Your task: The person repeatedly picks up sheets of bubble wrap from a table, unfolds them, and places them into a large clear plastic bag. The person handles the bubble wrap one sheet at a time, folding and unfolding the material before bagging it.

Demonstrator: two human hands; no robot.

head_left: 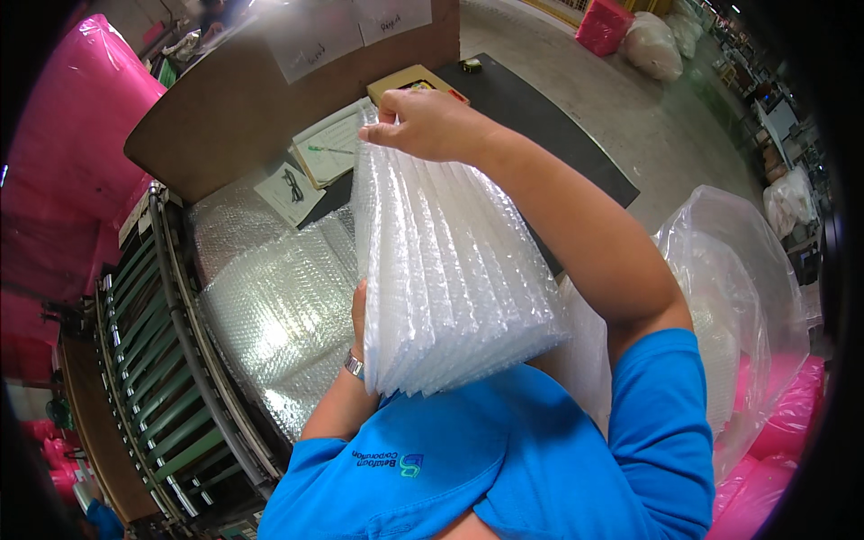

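The bubble-wrap bundle [450, 270] stands on edge between the hands, close against the chest, its many thin layers fanned like pleats. The right hand [409, 121], at the far end, grips the top corner between thumb and bent fingers, presumably because pinching there gathers the edges and lets the rest spread. The left hand [359, 315], lower and nearer the body, rests along the bundle's left side, seemingly to prop it upright. Most of it is hidden behind the wrap, so I cannot tell whether its fingers are closed on anything.

Flat bubble-wrap sheets [279, 292] lie on the counter [576, 162] just left of the left hand, which probably puts them within easy reach. Beyond them, left of the right hand, a notepad [326, 168] carries a green pen [330, 149], handy for writing; eyeglasses [292, 184] lie on a paper slip [301, 208] beside it. A yellowish box [387, 86] sits just past the right hand, perhaps pushed back to leave room. Well to the left of both hands is a roller rack [157, 360]; to their right, a clear plastic bag [733, 261] bulges beside the raised arm.
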